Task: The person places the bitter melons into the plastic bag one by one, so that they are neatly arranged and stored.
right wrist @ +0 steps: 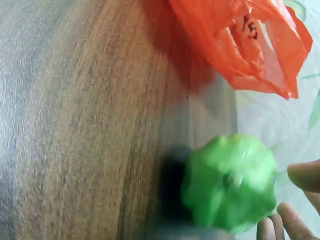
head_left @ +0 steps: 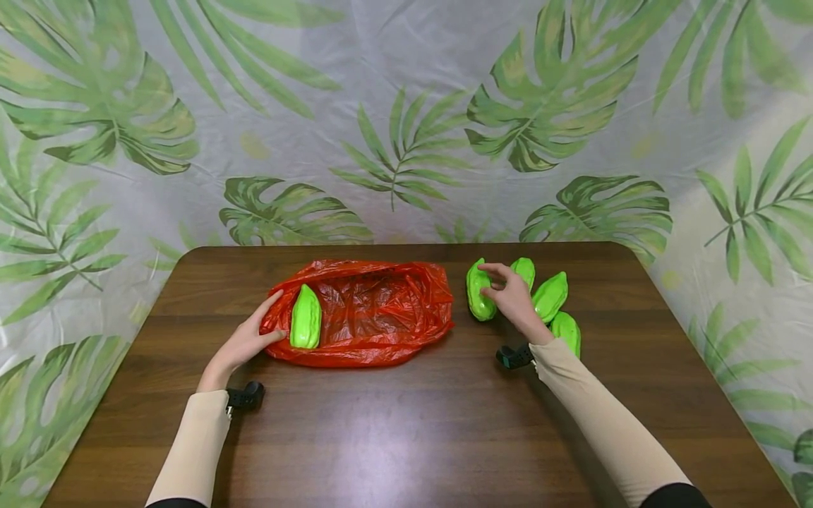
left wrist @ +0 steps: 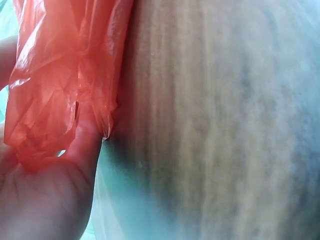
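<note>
A red plastic bag point(head_left: 375, 358) lies on the table with its mouth spread open upward. My left hand point(head_left: 244, 342) grips its left end; in the left wrist view the thin red film point(left wrist: 55, 80) covers part of the thumb. Inside the bag's left end is a bright green, ridged bitter melon point(head_left: 305, 317). My right hand point(head_left: 513, 300) is over another bitter melon point(head_left: 478, 291), just right of the bag. In the right wrist view the thumb stands apart from that bitter melon point(right wrist: 232, 182), and fingertips are near its far side.
Three more bitter melons lie to the right, one point(head_left: 524, 270) behind the right hand, one point(head_left: 550, 296) beside it and one point(head_left: 565, 333) partly under the forearm. The brown wooden table point(head_left: 381, 437) ends at a leaf-printed cloth point(head_left: 406, 106) behind.
</note>
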Demonstrator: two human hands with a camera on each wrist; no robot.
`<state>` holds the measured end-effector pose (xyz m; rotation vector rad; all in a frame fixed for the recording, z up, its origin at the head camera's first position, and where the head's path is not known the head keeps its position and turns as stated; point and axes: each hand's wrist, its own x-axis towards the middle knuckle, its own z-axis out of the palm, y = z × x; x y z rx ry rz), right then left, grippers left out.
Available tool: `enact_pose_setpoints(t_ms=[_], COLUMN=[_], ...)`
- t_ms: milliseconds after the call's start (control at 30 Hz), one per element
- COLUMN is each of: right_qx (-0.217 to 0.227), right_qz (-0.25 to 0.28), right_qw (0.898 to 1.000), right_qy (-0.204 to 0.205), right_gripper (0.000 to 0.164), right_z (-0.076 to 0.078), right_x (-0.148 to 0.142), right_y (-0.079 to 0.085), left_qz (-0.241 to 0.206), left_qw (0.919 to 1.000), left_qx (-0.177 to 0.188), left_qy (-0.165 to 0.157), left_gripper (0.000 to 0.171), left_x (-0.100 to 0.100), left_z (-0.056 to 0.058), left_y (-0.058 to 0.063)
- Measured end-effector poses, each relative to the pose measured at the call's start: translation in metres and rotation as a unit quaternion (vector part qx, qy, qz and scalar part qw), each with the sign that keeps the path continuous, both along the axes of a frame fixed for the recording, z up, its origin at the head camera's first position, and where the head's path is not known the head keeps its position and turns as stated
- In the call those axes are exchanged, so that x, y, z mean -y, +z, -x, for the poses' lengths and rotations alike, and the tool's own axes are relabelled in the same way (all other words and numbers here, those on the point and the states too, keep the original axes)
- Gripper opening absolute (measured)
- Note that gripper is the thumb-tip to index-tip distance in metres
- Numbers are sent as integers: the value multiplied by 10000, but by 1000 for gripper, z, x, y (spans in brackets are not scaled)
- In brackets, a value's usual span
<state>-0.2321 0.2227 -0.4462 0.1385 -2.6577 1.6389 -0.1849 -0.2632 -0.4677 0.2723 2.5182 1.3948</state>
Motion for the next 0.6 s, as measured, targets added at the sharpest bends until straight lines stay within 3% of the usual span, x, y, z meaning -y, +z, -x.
enact_pose_setpoints(t_ms=[600], right_qx=[252], right_qz=[-330], right_qw=[9987], right_qy=[301], right_gripper=[53], right_z=[2], right_x=[2], right_y=[-5], left_qz=[41], left_qw=[10000], left_qx=[38], left_qy=[5], left_gripper=[79], left_x=[1], left_z=[0], left_y=[0])
